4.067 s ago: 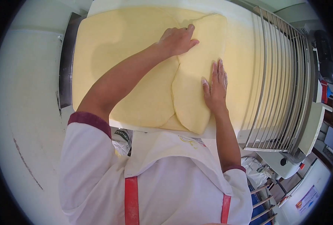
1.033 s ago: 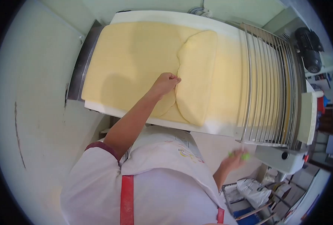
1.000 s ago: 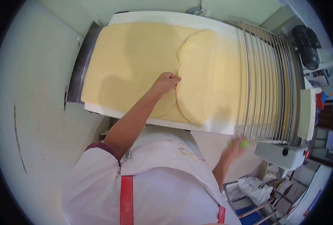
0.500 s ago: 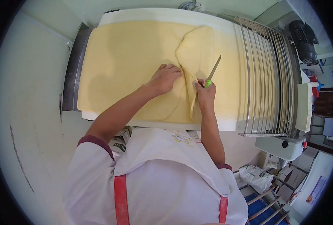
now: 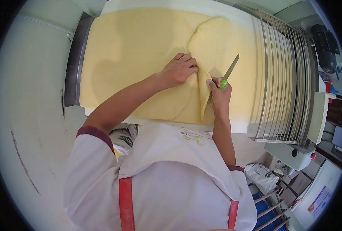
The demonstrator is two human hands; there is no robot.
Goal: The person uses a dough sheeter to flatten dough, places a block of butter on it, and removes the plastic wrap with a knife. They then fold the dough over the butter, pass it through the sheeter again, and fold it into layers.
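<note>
A wide, pale yellow sheet of dough (image 5: pixel 140 42) lies flat, with a folded flap (image 5: pixel 213 40) on its right part. My left hand (image 5: pixel 180 70) is closed at the flap's edge, its fingertips pinching the dough. Just to the right, my right hand (image 5: pixel 221 95) grips a green-handled knife (image 5: pixel 231 67), blade pointing up and away to the right. The thumb and fingers of that hand also hold the raised dough edge. Part of the knife handle is hidden in the palm.
A metal bar guard (image 5: pixel 273 77) stands at the right end of the white work surface (image 5: pixel 240 126). A dark metal edge (image 5: pixel 75 65) borders the left end. A black motor (image 5: pixel 325 48) is at the far right. Below right lies a white sack (image 5: pixel 260 178).
The view has shifted, so the dough and guard appear higher and further right. My left fingers have closed more tightly on the flap's edge. The right hand keeps the knife and dough edge.
</note>
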